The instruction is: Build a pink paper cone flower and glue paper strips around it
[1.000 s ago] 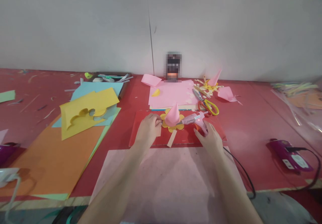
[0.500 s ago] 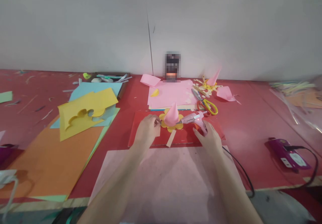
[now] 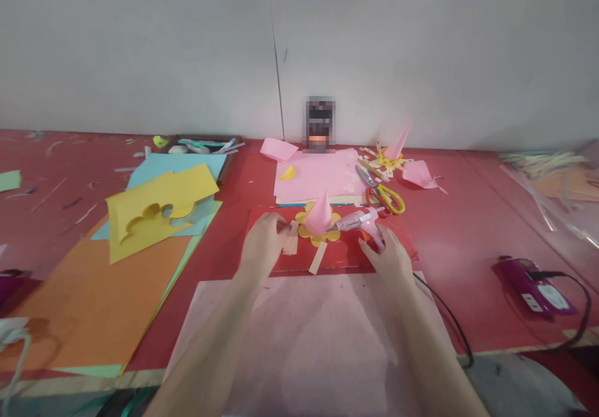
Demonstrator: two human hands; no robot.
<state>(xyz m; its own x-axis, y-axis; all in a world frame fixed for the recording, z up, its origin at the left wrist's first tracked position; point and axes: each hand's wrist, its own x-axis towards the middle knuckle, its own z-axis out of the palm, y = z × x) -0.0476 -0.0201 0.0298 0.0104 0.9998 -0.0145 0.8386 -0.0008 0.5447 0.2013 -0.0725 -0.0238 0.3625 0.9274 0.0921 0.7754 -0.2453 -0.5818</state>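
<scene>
Left hand [image 3: 263, 239] has drawn off the yellow flower [image 3: 332, 235], cardboard strips [image 3: 291, 243] by its fingertips. Right hand [image 3: 391, 258] touches the glue gun [image 3: 356, 220], presumably steadying it; neither grip's closure is determinable.

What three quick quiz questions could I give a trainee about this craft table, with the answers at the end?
1. Multiple choice: which of these is nearest the right hand? A, the scissors; B, the pink glue gun; C, the purple device.
2. True or false: the pink cone in front of the person sits on a yellow flower.
3. Short answer: what colour is the sheet with the scalloped cut-out, on the left of the table?

Key: 1, B. 2, true. 3, yellow.
</scene>
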